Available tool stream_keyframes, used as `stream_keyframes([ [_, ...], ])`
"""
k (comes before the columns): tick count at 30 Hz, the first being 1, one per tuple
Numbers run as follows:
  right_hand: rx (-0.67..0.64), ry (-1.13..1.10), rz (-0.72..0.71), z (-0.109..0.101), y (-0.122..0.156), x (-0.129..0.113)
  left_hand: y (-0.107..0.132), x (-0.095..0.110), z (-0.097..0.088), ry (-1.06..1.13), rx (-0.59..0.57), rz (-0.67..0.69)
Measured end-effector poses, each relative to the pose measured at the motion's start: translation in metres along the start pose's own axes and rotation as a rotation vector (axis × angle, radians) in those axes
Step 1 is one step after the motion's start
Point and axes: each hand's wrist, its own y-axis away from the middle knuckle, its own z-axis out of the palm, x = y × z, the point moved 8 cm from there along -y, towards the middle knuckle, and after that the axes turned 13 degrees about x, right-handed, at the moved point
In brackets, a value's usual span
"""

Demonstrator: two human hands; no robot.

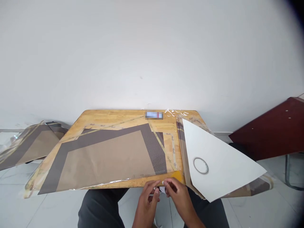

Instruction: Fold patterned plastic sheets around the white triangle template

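Note:
My left hand (147, 200) and my right hand (177, 196) meet at the near edge of a wooden table (133, 116). Their fingertips pinch a small white piece (162, 190), possibly paper or tape, and the hands hide most of it. Just beyond them, a tan and grey-brown sheet (104, 161) under clear film lies taped to the tabletop. To the right, a white angular panel (218, 158) with a round metal ring (200, 166) rests on a similar sheet and overhangs the table's right edge.
Another film-covered sheet (30, 147) leans at the left beyond the table. A dark red board (268, 131) on a metal frame stands at the right. A white wall rises behind the table, and tiled floor shows below. My dark trousers (102, 209) fill the bottom.

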Motion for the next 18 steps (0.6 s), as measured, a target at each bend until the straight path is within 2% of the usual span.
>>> stream_keyframes([
  [3,0.029,-0.061,0.079,-0.006,-0.050,-0.001,-0.010,0.001,-0.024,-0.183,0.118,0.183],
  [7,0.136,-0.017,0.112,-0.019,-0.145,-0.010,-0.023,-0.002,-0.053,-0.429,0.233,0.496],
  [9,0.180,0.006,0.113,-0.026,-0.192,-0.015,-0.028,-0.007,-0.063,-0.531,0.271,0.587],
  [12,0.262,0.023,0.113,-0.036,-0.249,-0.020,-0.033,-0.014,-0.072,-0.636,0.303,0.646],
  [15,0.308,0.002,0.078,-0.042,-0.282,-0.028,-0.034,-0.017,-0.075,-0.701,0.306,0.657],
  [18,0.391,0.007,-0.017,-0.055,-0.288,-0.038,-0.034,-0.018,-0.073,-0.733,0.291,0.658],
])
